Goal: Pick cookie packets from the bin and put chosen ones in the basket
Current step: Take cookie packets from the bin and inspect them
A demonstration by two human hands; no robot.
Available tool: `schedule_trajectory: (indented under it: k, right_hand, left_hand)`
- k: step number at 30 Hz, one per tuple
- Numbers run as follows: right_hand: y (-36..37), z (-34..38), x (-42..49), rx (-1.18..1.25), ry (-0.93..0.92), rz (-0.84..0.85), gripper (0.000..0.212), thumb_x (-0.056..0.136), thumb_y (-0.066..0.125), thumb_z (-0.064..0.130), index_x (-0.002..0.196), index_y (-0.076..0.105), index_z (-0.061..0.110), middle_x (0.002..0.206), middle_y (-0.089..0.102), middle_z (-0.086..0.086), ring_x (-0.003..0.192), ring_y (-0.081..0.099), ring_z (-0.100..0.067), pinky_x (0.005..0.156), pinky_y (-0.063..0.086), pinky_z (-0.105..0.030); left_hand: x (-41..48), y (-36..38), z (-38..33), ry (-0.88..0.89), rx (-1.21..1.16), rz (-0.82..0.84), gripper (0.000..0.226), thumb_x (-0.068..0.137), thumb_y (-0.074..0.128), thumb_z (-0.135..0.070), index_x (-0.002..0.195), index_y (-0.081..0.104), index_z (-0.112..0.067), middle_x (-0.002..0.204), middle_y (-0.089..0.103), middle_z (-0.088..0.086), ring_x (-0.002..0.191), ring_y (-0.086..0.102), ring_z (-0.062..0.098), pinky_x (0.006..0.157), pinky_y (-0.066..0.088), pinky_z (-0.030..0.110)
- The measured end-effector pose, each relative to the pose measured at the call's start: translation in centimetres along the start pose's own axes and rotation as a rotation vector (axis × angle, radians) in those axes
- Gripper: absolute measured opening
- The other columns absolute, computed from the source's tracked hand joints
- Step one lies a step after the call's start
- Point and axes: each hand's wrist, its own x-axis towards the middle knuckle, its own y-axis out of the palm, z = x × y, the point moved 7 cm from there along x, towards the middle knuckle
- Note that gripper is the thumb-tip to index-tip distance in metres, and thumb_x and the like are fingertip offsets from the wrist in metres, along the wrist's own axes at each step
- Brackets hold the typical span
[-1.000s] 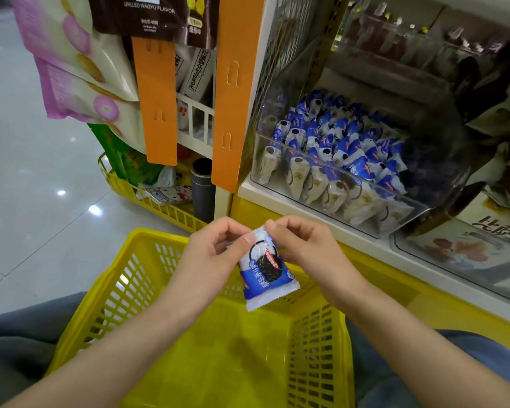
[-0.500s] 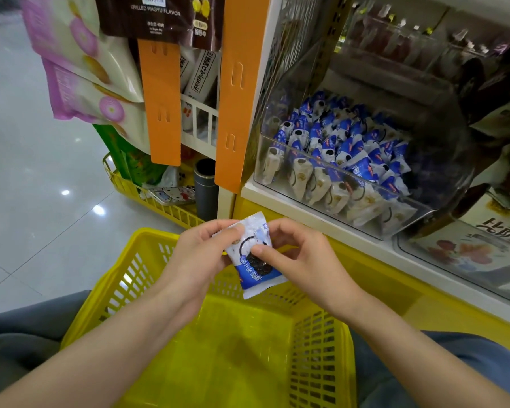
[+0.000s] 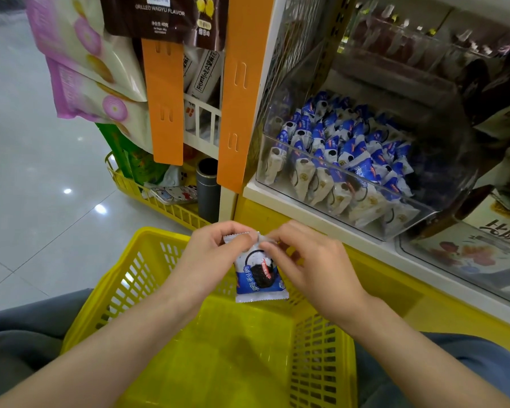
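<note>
- Since half a second ago the cookie packet [image 3: 259, 275] has swung from a tilt, with the right fingers spread over its face, to hang straight down over the basket [image 3: 233, 363]. Both hands have shifted up to its top seal.
- Largest is the basket itself: yellow and lattice-walled, with its floor bare where it shows.
- Beyond the basket's far right corner, on the shelf, sits the clear bin [image 3: 418, 213], well stocked with blue-and-white packets [image 3: 345, 148].
- Above the basket's far rim, the left grip [image 3: 209, 254] has thumb and forefinger clamped on the left end of the seal.
- Beside it, over the same rim, the right grip [image 3: 312, 260] pinches the seal's right end with its fingertips.
- The cookie packet dangles below the two grips, in front of the basket's far wall, and touches nothing else.
- The step in hand seems to be looking one packet over before choosing it. The next move calls for bringing it inward and parting both grips so it drops onto the basket floor, or returning it to the bin if rejected.
</note>
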Motion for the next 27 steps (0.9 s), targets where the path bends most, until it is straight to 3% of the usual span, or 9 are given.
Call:
schedule_trajectory:
  k: [3,6,8,11,15,18,21,24,27]
  right_hand:
    - [-0.7,-0.5,0.0,-0.007,0.046,-0.045,0.015,0.092,0.054,0.029,0.092,0.065,0.018,0.086,0.064,0.007,0.075,0.061,-0.009,0.059,0.052,-0.035]
    - [-1.4,-1.7,-0.1,0.131,0.177,-0.132,0.015,0.091,0.053,0.028,0.095,0.063,0.018,0.087,0.063,0.011,0.079,0.060,-0.005,0.062,0.052,-0.026]
    - [-1.5,-1.7,-0.1,0.159,0.171,-0.144,0.013,0.091,0.055,0.026,0.096,0.063,0.017,0.088,0.062,0.011,0.081,0.059,-0.003,0.065,0.051,-0.022]
    - [-0.7,-0.6,-0.2,0.063,0.037,-0.053,0.009,0.089,0.059,0.019,0.093,0.066,0.014,0.093,0.063,0.006,0.086,0.061,-0.007,0.070,0.053,-0.031]
    - [-0.1,0.3,-0.5,-0.038,-0.054,-0.038,0.010,0.087,0.061,0.019,0.093,0.067,0.014,0.094,0.064,0.003,0.090,0.062,-0.013,0.073,0.052,-0.033]
    - [-0.2,-0.8,-0.4,0.171,0.111,-0.077,0.009,0.089,0.059,0.020,0.092,0.066,0.015,0.089,0.064,0.007,0.084,0.060,-0.005,0.073,0.052,-0.026]
    - [0.2,-1.8,-0.3,0.342,0.263,-0.065,0.007,0.089,0.059,0.020,0.088,0.065,0.016,0.080,0.065,0.009,0.077,0.062,-0.007,0.067,0.053,-0.028]
    - [0.7,-1.6,-0.4,0.417,0.277,-0.030,0.006,0.089,0.059,0.023,0.088,0.065,0.019,0.079,0.066,0.010,0.076,0.063,-0.010,0.063,0.054,-0.034]
    - [0.5,-1.2,-0.4,0.369,0.226,-0.041,0.005,0.089,0.060,0.021,0.090,0.065,0.020,0.082,0.065,0.010,0.079,0.062,-0.008,0.064,0.053,-0.028]
  left_hand:
    - [0.3,-0.9,0.1,0.064,0.115,-0.116,0.009,0.088,0.058,-0.010,0.084,0.064,-0.015,0.090,0.068,0.005,0.087,0.062,0.015,0.081,0.048,0.026]
    - [1.0,-1.6,1.6,-0.097,0.194,-0.155,0.017,0.093,0.048,-0.012,0.081,0.058,-0.018,0.075,0.060,0.002,0.071,0.056,0.016,0.071,0.046,0.029]
    - [0.8,-0.6,2.6,-0.289,0.036,-0.043,0.028,0.098,0.038,-0.024,0.083,0.059,-0.012,0.063,0.063,0.002,0.063,0.057,0.017,0.062,0.046,0.026]
    - [0.3,0.5,3.2,-0.396,-0.225,0.069,0.043,0.096,0.034,-0.041,0.097,0.062,-0.008,0.086,0.072,0.011,0.080,0.067,0.023,0.069,0.052,0.031]
    - [0.3,0.3,2.4,-0.300,-0.338,0.048,0.032,0.089,0.053,-0.031,0.111,0.062,-0.009,0.107,0.068,0.014,0.096,0.066,0.025,0.080,0.053,0.034]
    - [0.2,-0.1,0.9,-0.050,0.023,0.010,0.021,0.087,0.055,-0.034,0.106,0.062,-0.027,0.109,0.062,0.000,0.103,0.058,0.008,0.084,0.048,0.023]
    - [-0.4,0.3,-1.3,0.204,0.222,0.023,0.007,0.086,0.058,-0.027,0.089,0.064,-0.026,0.094,0.061,-0.007,0.087,0.057,-0.002,0.072,0.046,0.014]
    - [-0.2,0.3,-1.3,0.187,0.135,0.032,0.011,0.087,0.059,-0.016,0.077,0.064,-0.015,0.076,0.067,0.002,0.070,0.062,0.005,0.058,0.048,0.016]
    - [-0.1,0.1,-0.7,0.141,0.074,0.036,0.013,0.088,0.058,-0.016,0.078,0.065,-0.011,0.075,0.068,0.006,0.067,0.063,0.004,0.056,0.048,0.014]
